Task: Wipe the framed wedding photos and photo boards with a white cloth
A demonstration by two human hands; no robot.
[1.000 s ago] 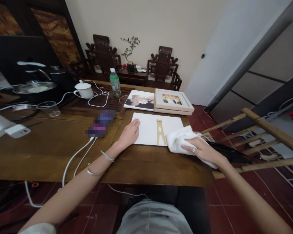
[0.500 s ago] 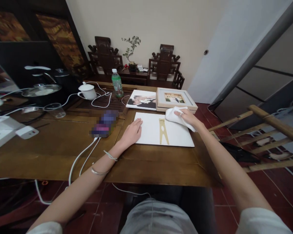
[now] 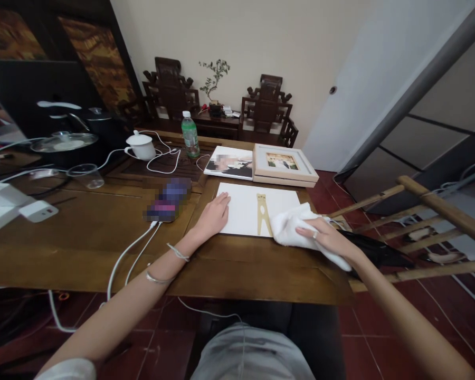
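Note:
A white rectangular panel (image 3: 241,210) lies flat on the wooden table, with a tan A-shaped stand piece (image 3: 262,203) on its face. My left hand (image 3: 216,214) rests flat on the panel's left edge, fingers stretched out. In my right hand (image 3: 326,236) is a bunched white cloth (image 3: 293,224), pressed over the panel's near right corner and hiding it. Part of the cloth hangs past the panel toward the table's right side.
Behind the panel lie a photo print (image 3: 229,162) and a framed picture (image 3: 285,163). A bottle (image 3: 190,134), a lidded white cup (image 3: 141,146), a phone (image 3: 168,199) with white cables and a clear plastic cup (image 3: 86,176) stand to the left. A wooden chair (image 3: 443,211) is at right.
My right hand has brought the cloth from the panel's far right edge toward me, down to its near right corner. My left hand has stayed in place.

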